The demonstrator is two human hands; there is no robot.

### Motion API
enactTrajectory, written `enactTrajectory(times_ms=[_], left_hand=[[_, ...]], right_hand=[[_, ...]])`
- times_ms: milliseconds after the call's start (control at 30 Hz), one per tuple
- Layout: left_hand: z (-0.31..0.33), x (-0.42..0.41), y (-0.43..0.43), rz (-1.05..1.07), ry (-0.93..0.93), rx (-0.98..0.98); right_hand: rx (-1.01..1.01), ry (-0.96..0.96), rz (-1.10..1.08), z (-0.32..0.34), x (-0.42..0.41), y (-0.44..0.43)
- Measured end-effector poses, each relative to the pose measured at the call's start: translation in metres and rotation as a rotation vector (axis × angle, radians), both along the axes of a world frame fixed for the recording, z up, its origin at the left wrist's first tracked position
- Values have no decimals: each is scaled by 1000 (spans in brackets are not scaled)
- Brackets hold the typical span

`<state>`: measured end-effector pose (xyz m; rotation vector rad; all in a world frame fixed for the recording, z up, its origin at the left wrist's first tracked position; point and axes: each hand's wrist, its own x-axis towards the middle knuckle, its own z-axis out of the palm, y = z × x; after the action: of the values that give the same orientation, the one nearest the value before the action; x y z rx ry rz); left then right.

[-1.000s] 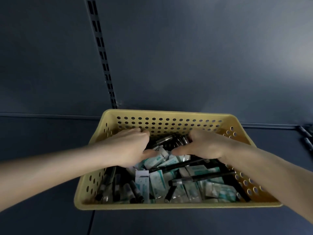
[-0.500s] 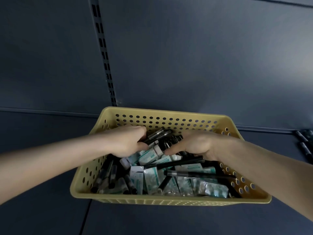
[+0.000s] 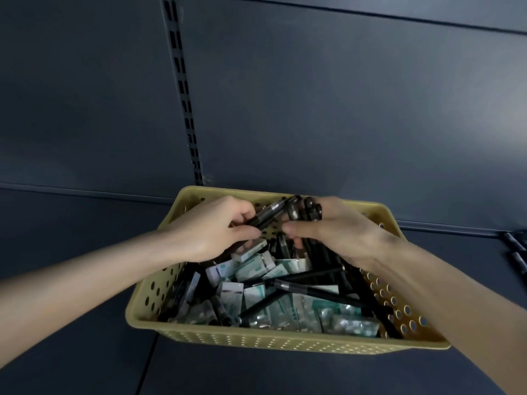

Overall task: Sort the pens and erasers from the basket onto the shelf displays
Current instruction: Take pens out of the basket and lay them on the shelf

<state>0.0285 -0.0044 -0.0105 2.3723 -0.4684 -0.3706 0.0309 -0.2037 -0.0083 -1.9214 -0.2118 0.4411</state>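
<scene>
A yellow perforated basket [image 3: 273, 339] stands on the dark shelf and holds black pens [image 3: 308, 290] mixed with white-and-green boxed erasers [image 3: 253, 266]. My left hand [image 3: 211, 232] grips a black pen with a silver band [image 3: 268, 216] over the basket's far side. My right hand [image 3: 339, 229] grips a bundle of several black pens [image 3: 309, 212], their ends sticking up past my fingers. The two hands nearly touch above the pile.
The dark shelf board [image 3: 71, 238] extends left and right of the basket. A slotted upright rail [image 3: 185, 98] runs up the back panel. A couple of black pens [image 3: 516, 252] lie on the shelf at the far right edge.
Both hands have risen out of the pile toward the basket's far rim, each lifting black pens. The pens' ends now stick up above the rim.
</scene>
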Motion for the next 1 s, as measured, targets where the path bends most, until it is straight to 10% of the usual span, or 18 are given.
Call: enactTrajectory(times_ms=[267,1000], left_hand=[[18,-13,-13,83,272,-625],[24,-16,-35,-177,453,-596]], right_hand=[[471,-37,-88,24,-4,2],[713,8,-215,39,-13,13]])
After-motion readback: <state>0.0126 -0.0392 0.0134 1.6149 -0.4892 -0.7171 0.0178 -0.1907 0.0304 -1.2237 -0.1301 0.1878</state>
